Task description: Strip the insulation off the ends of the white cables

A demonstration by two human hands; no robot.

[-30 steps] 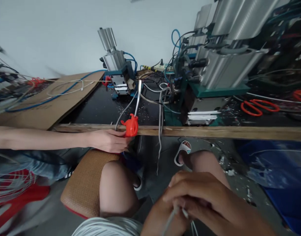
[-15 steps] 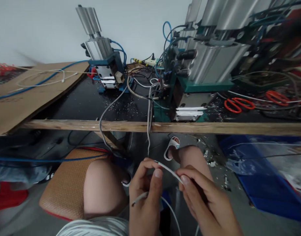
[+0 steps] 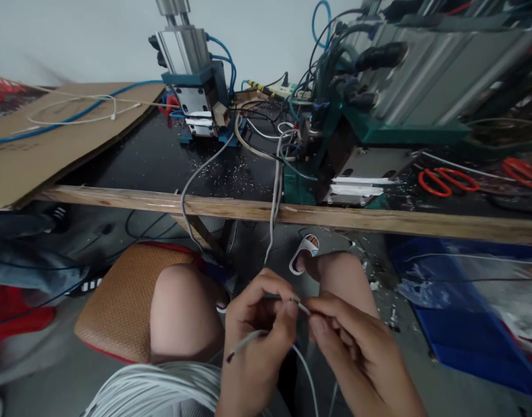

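Between my hands runs a short stretch of white cable (image 3: 304, 308) with a dark tip. My left hand (image 3: 259, 336) pinches that tip between thumb and forefinger. Close beside it, my right hand (image 3: 355, 344) grips the same cable with thumb and fingertips. A second cable end (image 3: 244, 343), also dark at its tip, sticks out over the back of my left hand. Below the hands a loop of the cable hangs down. A bundle of white cable (image 3: 157, 385) lies at my lap, lower left.
A black workbench (image 3: 148, 156) with a wooden edge stands ahead. On it are a blue-based pneumatic machine (image 3: 196, 87), a larger green-based machine (image 3: 378, 127), orange-handled scissors (image 3: 448, 180) and cardboard (image 3: 74, 139). A woven stool (image 3: 131, 301) is at left, a blue sheet (image 3: 469, 341) at right.
My hands have come closer together, and less cable shows between them. My left thumb and forefinger now close on the dark tip. The view has tilted down and shifted.
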